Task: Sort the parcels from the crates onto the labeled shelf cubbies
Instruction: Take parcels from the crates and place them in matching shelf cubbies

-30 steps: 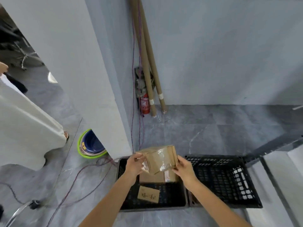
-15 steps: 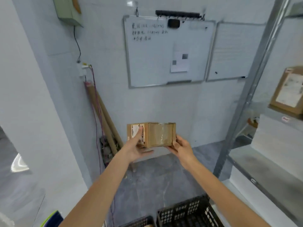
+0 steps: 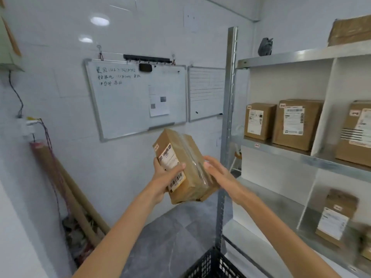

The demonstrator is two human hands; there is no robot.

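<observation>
Cardboard tubes [image 3: 66, 189] leaned in the corner at my far left, and a whiteboard [image 3: 136, 97] hung on the wall beside them. My left hand [image 3: 162, 181] gripped the parcel [image 3: 186, 169] from below, thumb curled over its white label, holding it tilted in the air in front of the wall. My right hand [image 3: 222, 177] was open, its straight fingers laid against the parcel's taped side. Just right stood the shelf [image 3: 301, 155], where a small box [image 3: 259, 121] and a larger box [image 3: 295, 123] sat side by side in one cubby. A black crate [image 3: 210, 265] showed low between my arms.
</observation>
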